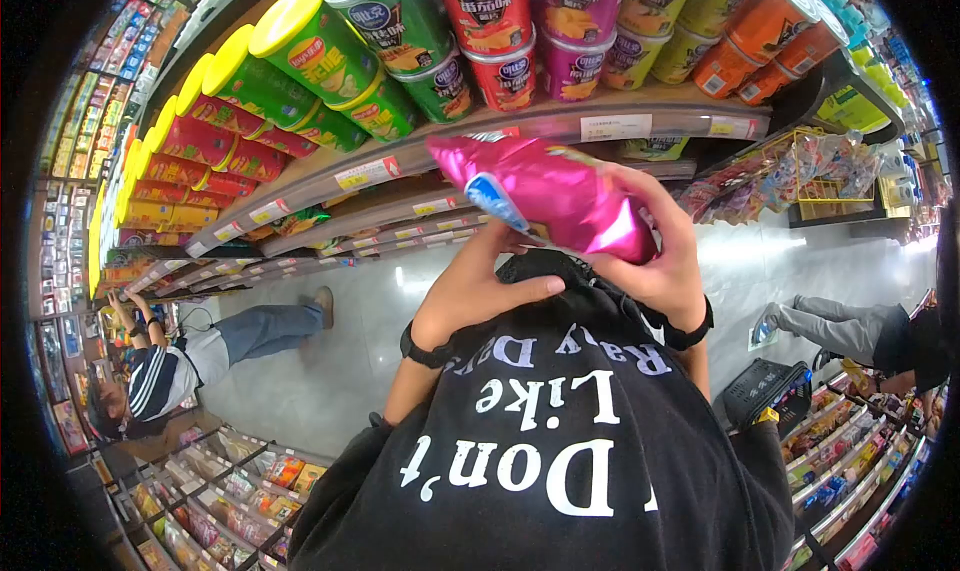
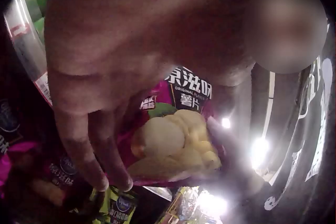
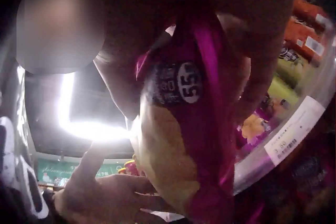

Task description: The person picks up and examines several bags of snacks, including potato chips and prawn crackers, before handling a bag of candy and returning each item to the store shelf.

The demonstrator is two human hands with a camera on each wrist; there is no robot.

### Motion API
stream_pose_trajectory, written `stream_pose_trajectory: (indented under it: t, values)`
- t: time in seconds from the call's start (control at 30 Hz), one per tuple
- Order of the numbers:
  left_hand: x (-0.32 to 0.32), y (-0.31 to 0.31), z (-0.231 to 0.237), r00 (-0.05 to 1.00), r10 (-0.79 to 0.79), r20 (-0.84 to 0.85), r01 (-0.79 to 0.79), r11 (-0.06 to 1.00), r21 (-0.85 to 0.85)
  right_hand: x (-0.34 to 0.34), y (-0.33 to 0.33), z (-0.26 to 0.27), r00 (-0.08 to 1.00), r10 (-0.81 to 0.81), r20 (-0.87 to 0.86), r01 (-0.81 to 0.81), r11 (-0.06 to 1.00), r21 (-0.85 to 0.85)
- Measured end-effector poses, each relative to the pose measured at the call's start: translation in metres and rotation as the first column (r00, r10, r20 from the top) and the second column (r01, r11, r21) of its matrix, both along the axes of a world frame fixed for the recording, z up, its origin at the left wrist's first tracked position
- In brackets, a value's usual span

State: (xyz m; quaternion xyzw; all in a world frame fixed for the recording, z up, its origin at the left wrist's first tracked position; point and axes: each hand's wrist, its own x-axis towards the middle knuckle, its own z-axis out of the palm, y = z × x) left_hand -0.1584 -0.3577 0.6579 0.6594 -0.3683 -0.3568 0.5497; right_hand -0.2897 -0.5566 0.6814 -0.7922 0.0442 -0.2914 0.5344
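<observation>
A shiny pink chip bag (image 1: 550, 193) is held in front of the chest. My right hand (image 1: 660, 246) grips its right end, thumb on the near side and fingers over the far side. Under the bag's left part, my left hand (image 1: 485, 286) touches it with a straight thumb and loosely extended fingers. The left wrist view shows the bag's (image 2: 176, 142) front with pictured potatoes, beside the left hand's fingers (image 2: 107, 150). In the right wrist view the bag (image 3: 212, 155) hangs from the right hand, and the left hand (image 3: 107, 195) is spread beside its lower end.
Chip cans (image 1: 500, 71) line the curved shelf (image 1: 400, 171) ahead, with price labels along its edge. A person (image 1: 180, 371) stands at the left, another (image 1: 850, 326) at the right near a black basket (image 1: 765, 391). Hanging snack bags (image 1: 740, 186) are right of the shelf.
</observation>
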Motion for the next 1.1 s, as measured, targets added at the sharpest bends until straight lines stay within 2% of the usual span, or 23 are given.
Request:
stream_pose_trajectory:
  t: [0.03, 0.07, 0.17, 0.27, 0.37, 0.47, 0.7, 0.77, 0.97, 1.03, 1.1]
  values:
    - [-0.001, -0.001, 0.003, 1.000, -0.013, 0.029, 0.013, 1.000, -0.015, 0.002, -0.004, 0.001, 0.998, 0.065, 0.008, -0.063, 0.989, -0.131]
    - [-0.001, -0.001, 0.004, 0.998, -0.024, 0.057, 0.026, 0.999, -0.029, 0.001, -0.002, 0.007, 0.993, 0.116, -0.017, -0.117, 0.983, -0.138]
    - [0.003, 0.005, 0.001, 0.995, -0.008, -0.096, 0.012, 0.999, 0.038, 0.002, 0.002, 0.021, 0.965, 0.255, -0.061, -0.261, 0.957, -0.130]
    - [0.011, 0.018, -0.018, 0.938, 0.060, -0.342, -0.039, 0.997, 0.067, 0.002, 0.002, 0.025, 0.939, 0.335, -0.080, -0.344, 0.928, -0.147]
    - [0.018, 0.028, -0.038, 0.854, 0.060, -0.517, -0.114, 0.991, -0.073, 0.003, 0.001, 0.028, 0.922, 0.381, -0.073, -0.388, 0.911, -0.141]
    - [0.017, 0.030, -0.043, 0.809, 0.018, -0.588, -0.191, 0.953, -0.234, 0.003, -0.003, 0.028, 0.900, 0.433, -0.047, -0.435, 0.893, -0.117]
    - [0.017, 0.028, -0.043, 0.789, -0.029, -0.614, -0.269, 0.882, -0.387, 0.002, -0.006, 0.021, 0.843, 0.536, 0.051, -0.537, 0.843, 0.029]
    - [0.018, 0.027, -0.042, 0.783, -0.024, -0.622, -0.286, 0.874, -0.394, 0.002, -0.006, 0.018, 0.806, 0.584, 0.098, -0.592, 0.803, 0.076]
    - [0.022, 0.026, -0.052, 0.720, 0.057, -0.692, -0.394, 0.855, -0.339, 0.001, -0.006, 0.016, 0.802, 0.587, 0.110, -0.597, 0.789, 0.145]
    - [0.023, 0.026, -0.055, 0.696, 0.033, -0.717, -0.399, 0.848, -0.349, 0.001, -0.006, 0.014, 0.817, 0.568, 0.100, -0.577, 0.804, 0.147]
    - [0.023, 0.027, -0.045, 0.792, 0.032, -0.610, -0.293, 0.896, -0.333, 0.002, -0.007, 0.012, 0.841, 0.536, 0.079, -0.541, 0.830, 0.134]
